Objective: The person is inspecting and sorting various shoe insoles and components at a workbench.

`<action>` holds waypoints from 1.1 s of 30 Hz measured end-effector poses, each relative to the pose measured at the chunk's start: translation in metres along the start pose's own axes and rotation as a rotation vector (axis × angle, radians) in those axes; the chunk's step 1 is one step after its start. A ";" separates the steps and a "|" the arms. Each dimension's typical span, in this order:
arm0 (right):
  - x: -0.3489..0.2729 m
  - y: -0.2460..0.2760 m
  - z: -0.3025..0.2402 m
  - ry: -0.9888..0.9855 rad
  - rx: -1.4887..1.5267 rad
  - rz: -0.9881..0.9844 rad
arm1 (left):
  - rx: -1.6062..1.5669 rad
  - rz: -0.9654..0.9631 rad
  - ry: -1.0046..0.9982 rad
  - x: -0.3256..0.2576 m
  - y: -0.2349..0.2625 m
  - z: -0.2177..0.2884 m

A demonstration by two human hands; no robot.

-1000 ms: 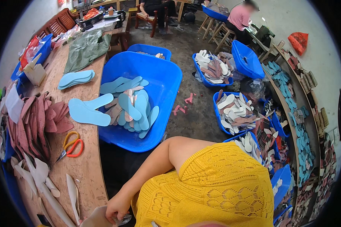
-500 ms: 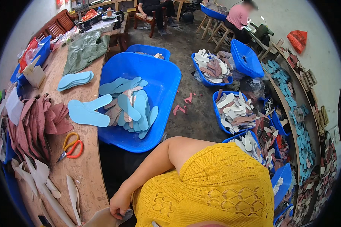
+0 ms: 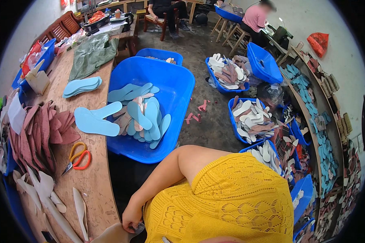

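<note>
At the lower edge, beside the table, my right hand (image 3: 132, 217) has its fingers closed on the edge of a beige sheet piece (image 3: 111, 234). The sheet curves over the table's near edge, and a pale bit of it shows past my fingers. My left hand is out of view. A small grey tip (image 3: 165, 239) shows at the bottom against my yellow top; its kind cannot be made out. On the table lie scissors (image 3: 78, 158) with orange and red handles, beside long cream offcuts (image 3: 80, 210) and a fanned stack of dark pink pieces (image 3: 32, 133).
Light blue insoles (image 3: 95, 121) lie at the table edge, by a large blue tub (image 3: 170, 81) holding more insoles. A green sack (image 3: 93, 54) lies farther back. Blue bins (image 3: 253, 119) of pieces line the floor by a shelf (image 3: 332, 133). Two people sit at the back.
My right hand stays at almost the same place, and the beige sheet in it has shifted slightly. The whole view has moved a little; the insoles, scissors and tub lie as before.
</note>
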State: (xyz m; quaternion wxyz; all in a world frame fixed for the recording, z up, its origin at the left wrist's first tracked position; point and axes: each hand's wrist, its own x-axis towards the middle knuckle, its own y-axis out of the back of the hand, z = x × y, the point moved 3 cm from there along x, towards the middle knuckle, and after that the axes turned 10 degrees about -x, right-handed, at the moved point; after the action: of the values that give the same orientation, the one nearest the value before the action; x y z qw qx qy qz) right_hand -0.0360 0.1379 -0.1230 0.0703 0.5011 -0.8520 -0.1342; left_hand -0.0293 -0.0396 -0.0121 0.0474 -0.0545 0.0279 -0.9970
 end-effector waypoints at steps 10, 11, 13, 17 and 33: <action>0.012 0.000 0.027 0.072 -0.159 -0.042 | 0.177 -0.126 0.048 0.004 0.019 -0.021; 0.014 -0.002 0.028 0.015 -0.164 -0.077 | 0.203 -0.117 0.046 0.004 0.027 -0.022; 0.013 -0.003 0.028 0.048 -0.214 -0.096 | 0.253 -0.089 0.041 0.004 0.043 -0.023; 0.015 -0.007 0.055 0.067 -0.245 -0.065 | 0.350 -0.079 0.051 0.001 0.065 -0.028; 0.042 -0.038 0.128 0.033 -0.284 0.024 | -0.375 0.111 -0.097 -0.034 -0.037 0.048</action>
State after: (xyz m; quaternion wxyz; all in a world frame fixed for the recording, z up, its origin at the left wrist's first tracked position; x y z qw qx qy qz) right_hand -0.0577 0.1042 -0.2571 0.1562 0.4780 -0.8291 -0.2444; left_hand 0.0061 -0.0023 0.0338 0.0924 -0.1086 0.2139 -0.9664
